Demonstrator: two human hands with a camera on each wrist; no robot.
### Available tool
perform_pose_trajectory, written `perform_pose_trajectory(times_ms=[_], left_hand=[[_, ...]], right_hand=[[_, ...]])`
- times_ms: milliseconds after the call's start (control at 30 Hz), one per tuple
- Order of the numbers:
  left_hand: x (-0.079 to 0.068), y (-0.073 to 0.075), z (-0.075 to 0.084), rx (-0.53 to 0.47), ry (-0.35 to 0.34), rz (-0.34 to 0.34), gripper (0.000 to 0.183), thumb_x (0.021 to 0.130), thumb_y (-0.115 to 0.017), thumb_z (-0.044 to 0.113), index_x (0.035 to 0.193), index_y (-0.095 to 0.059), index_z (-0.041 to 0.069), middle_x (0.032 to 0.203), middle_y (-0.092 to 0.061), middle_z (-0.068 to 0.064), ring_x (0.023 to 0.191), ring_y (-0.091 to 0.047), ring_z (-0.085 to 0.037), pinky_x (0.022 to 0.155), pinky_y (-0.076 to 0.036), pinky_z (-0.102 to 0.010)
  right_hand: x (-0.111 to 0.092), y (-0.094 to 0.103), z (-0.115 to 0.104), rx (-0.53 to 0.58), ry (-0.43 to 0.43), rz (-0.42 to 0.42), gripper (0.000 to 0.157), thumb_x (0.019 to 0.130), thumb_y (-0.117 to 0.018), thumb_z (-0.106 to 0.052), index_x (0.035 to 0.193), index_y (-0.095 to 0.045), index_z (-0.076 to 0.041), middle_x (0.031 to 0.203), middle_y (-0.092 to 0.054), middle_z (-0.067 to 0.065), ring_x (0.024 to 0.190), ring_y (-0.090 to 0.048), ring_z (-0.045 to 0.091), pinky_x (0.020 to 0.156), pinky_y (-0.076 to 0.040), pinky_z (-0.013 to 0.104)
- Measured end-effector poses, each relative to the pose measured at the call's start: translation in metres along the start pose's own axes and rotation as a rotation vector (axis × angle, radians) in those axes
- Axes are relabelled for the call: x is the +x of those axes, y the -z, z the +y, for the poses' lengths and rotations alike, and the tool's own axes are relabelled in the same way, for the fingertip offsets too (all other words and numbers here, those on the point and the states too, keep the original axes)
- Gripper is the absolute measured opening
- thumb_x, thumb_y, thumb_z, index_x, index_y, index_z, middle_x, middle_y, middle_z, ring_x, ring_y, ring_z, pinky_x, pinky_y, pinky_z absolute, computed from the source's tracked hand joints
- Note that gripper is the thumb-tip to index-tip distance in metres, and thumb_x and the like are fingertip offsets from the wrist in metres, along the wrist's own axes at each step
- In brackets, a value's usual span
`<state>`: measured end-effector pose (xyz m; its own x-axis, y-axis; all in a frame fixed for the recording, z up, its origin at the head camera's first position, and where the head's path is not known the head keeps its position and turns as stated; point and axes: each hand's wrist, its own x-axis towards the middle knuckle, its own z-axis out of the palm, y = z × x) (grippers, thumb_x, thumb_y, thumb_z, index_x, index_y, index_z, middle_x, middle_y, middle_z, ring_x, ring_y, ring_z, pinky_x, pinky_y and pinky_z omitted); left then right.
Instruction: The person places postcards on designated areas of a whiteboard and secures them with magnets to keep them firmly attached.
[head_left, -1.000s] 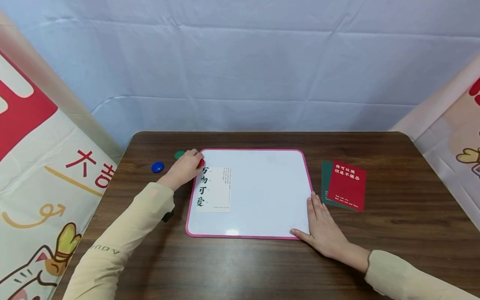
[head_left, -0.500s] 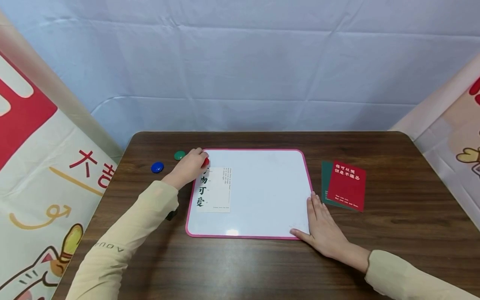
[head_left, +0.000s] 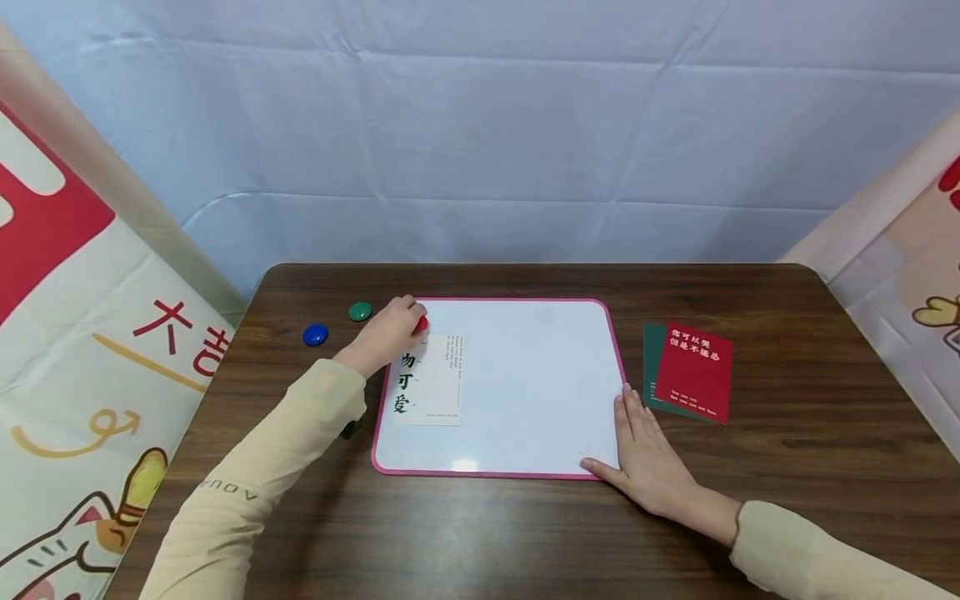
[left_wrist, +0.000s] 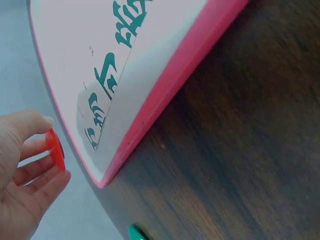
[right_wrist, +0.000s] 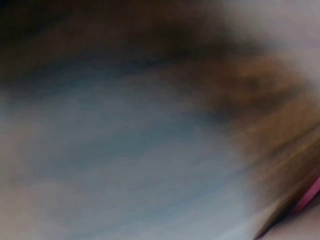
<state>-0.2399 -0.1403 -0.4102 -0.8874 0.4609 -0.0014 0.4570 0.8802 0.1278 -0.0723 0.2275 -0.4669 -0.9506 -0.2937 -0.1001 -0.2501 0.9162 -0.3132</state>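
Observation:
Between thumb and fingertips my left hand (head_left: 390,333) pinches a red round magnet (left_wrist: 56,151). It hovers over the upper left part of a pink-rimmed whiteboard (head_left: 536,383), by the top of a white card (head_left: 438,387) with large dark green characters. The hand covers the card's top left corner in the head view. With its fingers straight, my right hand (head_left: 652,471) rests on the board's lower right edge, thumb at the bottom rim. The right wrist view is mostly blurred, with a bit of the pink rim (right_wrist: 309,197) at its corner.
Left of the board, a green round magnet (head_left: 360,311) and a blue one (head_left: 315,334) lie on the dark wooden table (head_left: 465,533). To the right, a red card (head_left: 697,375) overlaps a green card (head_left: 652,367). A pale cloth backdrop (head_left: 495,150) stands behind.
My left hand has shifted a little to the right with the red magnet, uncovering the green magnet and covering the card's top character. The right hand has stayed in place.

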Motion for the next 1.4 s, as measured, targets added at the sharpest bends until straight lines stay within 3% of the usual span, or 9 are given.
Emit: perform_pose_trajectory(times_ms=[900,1400], left_hand=[[0.018,-0.02,0.007,0.011,-0.064,-0.005,0.032,0.085,-0.065,0.017,0.11,-0.058,-0.001,0.1,-0.056,-0.013,0.09,-0.051,-0.022,0.082,-0.049,-0.03],[0.021,-0.024,0.009,-0.001,-0.091,-0.02,0.03,0.086,-0.064,0.016,0.109,-0.059,-0.002,0.1,-0.056,-0.014,0.088,-0.051,-0.024,0.08,-0.048,-0.031]], right_hand=[[0.006,-0.005,0.003,-0.014,-0.016,-0.009,0.105,0.08,-0.051,-0.063,0.143,-0.005,0.007,0.15,0.0,0.022,0.137,0.0,0.036,0.108,-0.011,0.051],[0.006,-0.005,0.003,-0.016,-0.017,-0.003,0.105,0.079,-0.051,-0.063,0.143,-0.006,0.006,0.15,-0.001,0.022,0.137,0.0,0.036,0.108,-0.012,0.051]])
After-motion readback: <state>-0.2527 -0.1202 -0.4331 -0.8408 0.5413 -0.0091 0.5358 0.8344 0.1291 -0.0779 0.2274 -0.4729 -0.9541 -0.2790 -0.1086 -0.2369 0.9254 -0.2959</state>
